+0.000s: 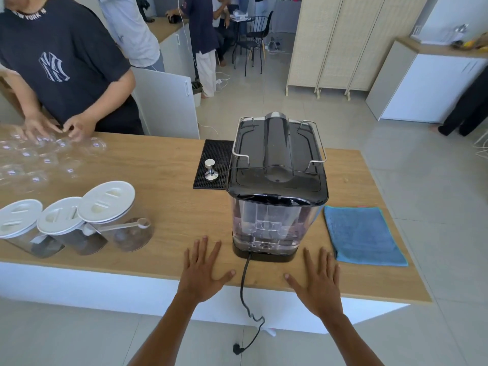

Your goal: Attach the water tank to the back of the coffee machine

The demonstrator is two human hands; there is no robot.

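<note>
The black coffee machine (277, 154) stands on the wooden counter (171, 196) with its back toward me. A clear water tank (268, 225) with a dark lid sits against that back, upright on the machine's black base. My left hand (204, 269) lies flat on the counter, fingers spread, just left of the tank. Flat and spread as well, my right hand (318, 282) rests to the tank's right. Neither hand touches the tank or holds anything. The black power cord (244, 286) hangs from the base over the counter's near edge between my hands.
A blue cloth (363, 235) lies right of the machine. A metal tamper (210, 170) stands on a black mat (214, 159) to its left. Three white-lidded jars (79, 223) and several clear domed lids (39, 159) fill the left side, where another person (63, 70) handles them.
</note>
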